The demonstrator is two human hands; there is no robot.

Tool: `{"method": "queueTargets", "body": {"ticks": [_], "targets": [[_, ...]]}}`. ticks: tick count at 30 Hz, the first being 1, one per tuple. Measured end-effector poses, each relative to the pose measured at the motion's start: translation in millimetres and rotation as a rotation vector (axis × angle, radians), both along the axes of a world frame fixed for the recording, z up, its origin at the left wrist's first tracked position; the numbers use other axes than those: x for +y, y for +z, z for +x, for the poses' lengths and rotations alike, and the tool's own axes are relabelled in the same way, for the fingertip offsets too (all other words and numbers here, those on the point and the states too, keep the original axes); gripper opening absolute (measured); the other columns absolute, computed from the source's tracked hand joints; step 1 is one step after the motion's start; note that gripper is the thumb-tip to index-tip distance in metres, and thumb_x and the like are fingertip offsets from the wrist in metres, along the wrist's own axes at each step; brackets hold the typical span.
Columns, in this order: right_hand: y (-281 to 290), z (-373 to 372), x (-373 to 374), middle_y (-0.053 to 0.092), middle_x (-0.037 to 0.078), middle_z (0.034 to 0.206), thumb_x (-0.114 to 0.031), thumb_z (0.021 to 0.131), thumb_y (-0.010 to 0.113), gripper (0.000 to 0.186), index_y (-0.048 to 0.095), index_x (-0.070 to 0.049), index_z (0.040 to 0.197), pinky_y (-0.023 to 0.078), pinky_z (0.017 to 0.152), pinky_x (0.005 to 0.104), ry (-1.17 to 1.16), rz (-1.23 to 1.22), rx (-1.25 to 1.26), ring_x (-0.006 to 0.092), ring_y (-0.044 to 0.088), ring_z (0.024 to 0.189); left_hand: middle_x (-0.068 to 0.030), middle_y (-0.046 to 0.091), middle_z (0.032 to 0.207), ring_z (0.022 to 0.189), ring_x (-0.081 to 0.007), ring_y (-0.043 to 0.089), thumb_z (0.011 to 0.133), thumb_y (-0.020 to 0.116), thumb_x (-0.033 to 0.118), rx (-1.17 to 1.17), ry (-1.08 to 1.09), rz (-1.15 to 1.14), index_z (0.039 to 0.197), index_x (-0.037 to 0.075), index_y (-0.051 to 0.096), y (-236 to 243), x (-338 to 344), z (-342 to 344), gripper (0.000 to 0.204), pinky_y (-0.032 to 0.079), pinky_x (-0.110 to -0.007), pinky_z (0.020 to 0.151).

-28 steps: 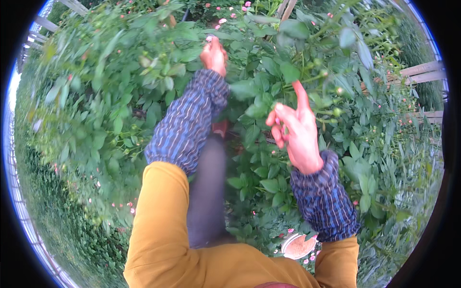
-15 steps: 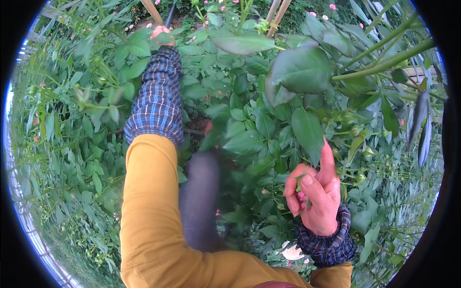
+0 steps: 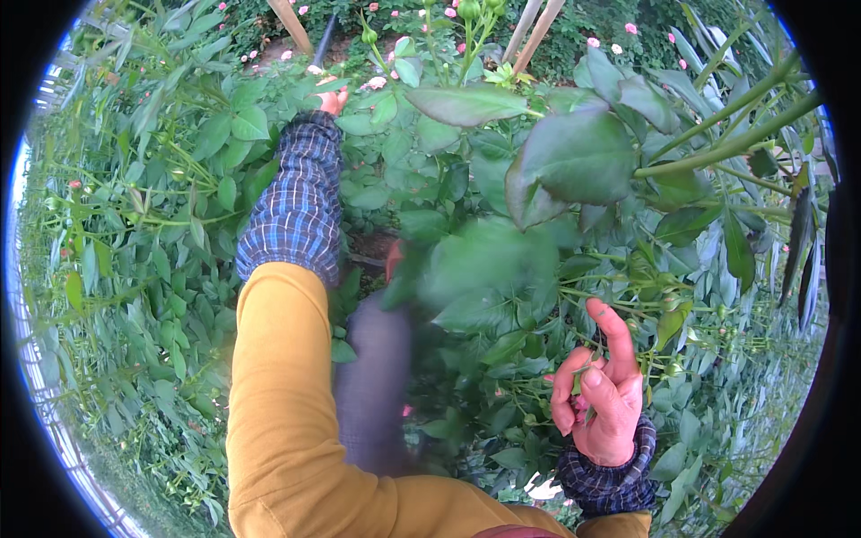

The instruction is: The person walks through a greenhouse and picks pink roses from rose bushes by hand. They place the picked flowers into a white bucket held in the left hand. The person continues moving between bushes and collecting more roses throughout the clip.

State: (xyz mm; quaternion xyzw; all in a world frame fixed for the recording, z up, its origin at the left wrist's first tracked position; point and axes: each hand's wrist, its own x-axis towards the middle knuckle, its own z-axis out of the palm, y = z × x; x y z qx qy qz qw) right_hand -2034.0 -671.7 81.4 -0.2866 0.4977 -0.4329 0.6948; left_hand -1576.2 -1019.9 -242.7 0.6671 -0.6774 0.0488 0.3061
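My left arm stretches far forward into the rose leaves, and my left hand [image 3: 334,99] is among foliage beside a pale pink bloom [image 3: 375,82]. Leaves and distance hide most of its fingers, so its grip cannot be made out. Lower on the right, my right hand [image 3: 603,403] is curled palm up around a small pink rose bud [image 3: 579,409] with bits of green, mostly covered by the fingers. Its index finger points upward, apart from the others, beneath the leafy stems. Both wrists wear dark checked sleeve covers.
A thick green stem [image 3: 735,143] with a broad dark leaf [image 3: 574,157] crosses the upper right, close to me. Wooden stakes [image 3: 538,36] stand at the back. Dense rose bushes [image 3: 134,296] lie on both sides. My trousered leg [image 3: 377,377] is between them.
My right hand has moved slightly lower, its index finger now free of the leaf above. That leaf has swung left and is blurred. My left hand shows slightly lower and further right.
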Motion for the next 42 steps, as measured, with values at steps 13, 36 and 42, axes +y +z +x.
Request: {"method": "queueTargets", "body": {"ticks": [13,36,42], "targets": [[-22.2,5.1,-16.8,0.055,0.011,0.067,-0.021,0.087,0.056,0.051,0.038,-0.004,0.131,0.036,0.034,0.024,0.067,-0.016,-0.075,0.0134,0.043,0.038,-0.0103,0.063,0.076,0.066,-0.0266,0.061,0.079,0.062,0.022,0.236,-0.073,-0.06,0.083,0.011,0.064,57.5,8.2,-20.0,0.013,0.048,-0.04,0.06],[-6.4,156.8,-111.0,0.056,0.01,0.063,-0.009,0.079,0.054,0.064,0.03,-0.006,0.139,0.045,0.055,0.0343,0.616,-1.119,0.362,0.0218,0.054,0.052,-0.0027,0.054,0.07,0.065,-0.0129,0.053,0.09,0.044,0.023,1.385,-0.021,-0.17,0.081,0.006,0.055,247.4,226.9,-127.0,0.023,0.043,-0.025,0.055],[0.7,196.7,-181.9,0.062,0.03,0.083,-0.016,0.077,0.049,0.067,0.027,-0.007,0.139,0.047,0.076,0.052,0.441,-1.089,0.887,0.0462,0.06,0.079,-0.0062,0.053,0.067,0.056,-0.0208,0.051,0.089,0.047,0.028,1.635,0.04,-0.521,0.08,0.009,0.047,293.3,133.8,-119.8,0.021,0.041,-0.032,0.051]]}}
